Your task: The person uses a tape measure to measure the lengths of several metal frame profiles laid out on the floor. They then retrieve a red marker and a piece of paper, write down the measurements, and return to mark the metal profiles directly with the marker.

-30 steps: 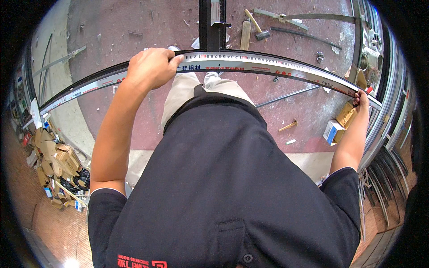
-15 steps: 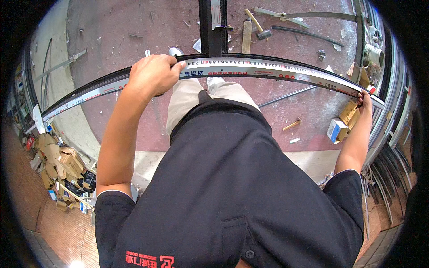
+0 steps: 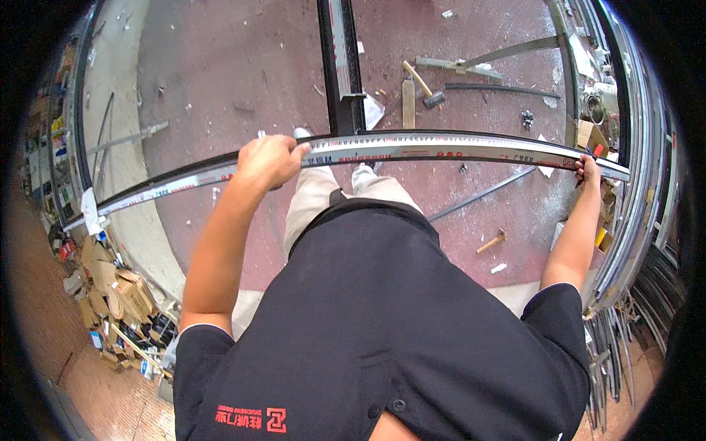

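Note:
A long aluminium profile (image 3: 412,154), silver with printed film and dark edges, crosses in front of my body. Along its top lies a tape measure blade (image 3: 434,140) with black markings, running right from my left hand. My left hand (image 3: 270,160) is closed over the profile, thumb pressed at the blade's left part; whether it holds a case is hidden. Near the profile's right end, my right hand (image 3: 588,170) is closed on a slim marker with a red end (image 3: 598,151), its fingers against the bar. A dark upright profile (image 3: 343,81) meets the bar from beyond.
On the reddish floor lie a mallet (image 3: 423,84), a small hammer (image 3: 491,241), a wood strip (image 3: 408,103) and loose metal bars (image 3: 482,194). Cardboard scraps (image 3: 121,294) are heaped at the left. Long profiles (image 3: 636,213) line the right side.
The view has shifted, so the bar and both hands appear lower, with the right hand slightly further left. Both hands keep their hold; the marker stays in my right hand.

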{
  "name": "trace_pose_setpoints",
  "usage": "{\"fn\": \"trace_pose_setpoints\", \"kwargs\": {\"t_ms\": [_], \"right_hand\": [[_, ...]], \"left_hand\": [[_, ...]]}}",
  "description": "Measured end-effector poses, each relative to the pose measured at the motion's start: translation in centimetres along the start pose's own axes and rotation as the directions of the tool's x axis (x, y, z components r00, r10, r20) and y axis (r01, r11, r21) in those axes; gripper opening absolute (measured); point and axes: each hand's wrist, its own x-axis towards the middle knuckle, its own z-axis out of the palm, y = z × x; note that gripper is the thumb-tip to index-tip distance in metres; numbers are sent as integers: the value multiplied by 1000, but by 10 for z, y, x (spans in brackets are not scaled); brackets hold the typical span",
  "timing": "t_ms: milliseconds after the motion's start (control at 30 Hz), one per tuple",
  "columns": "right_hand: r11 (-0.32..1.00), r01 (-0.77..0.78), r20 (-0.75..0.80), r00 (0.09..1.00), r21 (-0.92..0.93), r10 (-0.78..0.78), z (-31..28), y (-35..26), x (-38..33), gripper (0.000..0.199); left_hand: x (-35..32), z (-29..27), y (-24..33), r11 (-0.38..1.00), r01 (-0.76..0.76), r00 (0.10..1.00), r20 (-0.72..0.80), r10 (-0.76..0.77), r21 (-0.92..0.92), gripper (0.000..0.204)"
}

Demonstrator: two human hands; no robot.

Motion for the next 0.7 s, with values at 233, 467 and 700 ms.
{"fn": "trace_pose_setpoints", "kwargs": {"t_ms": [233,467,700], "right_hand": [[998,59,-59,996,-18,-60,6,13,26,19],[967,197,-293,945,160,-144,43,30,19,36],[657,537,-6,776,529,-630,185,-49,-248,30]], "left_hand": [[-8,10,5,999,10,995,-100,-6,40,50],[-12,19,-10,994,-60,989,-128,71,87,55],[-39,67,-60,910,-299,951,-166,260,-288,31]]}}
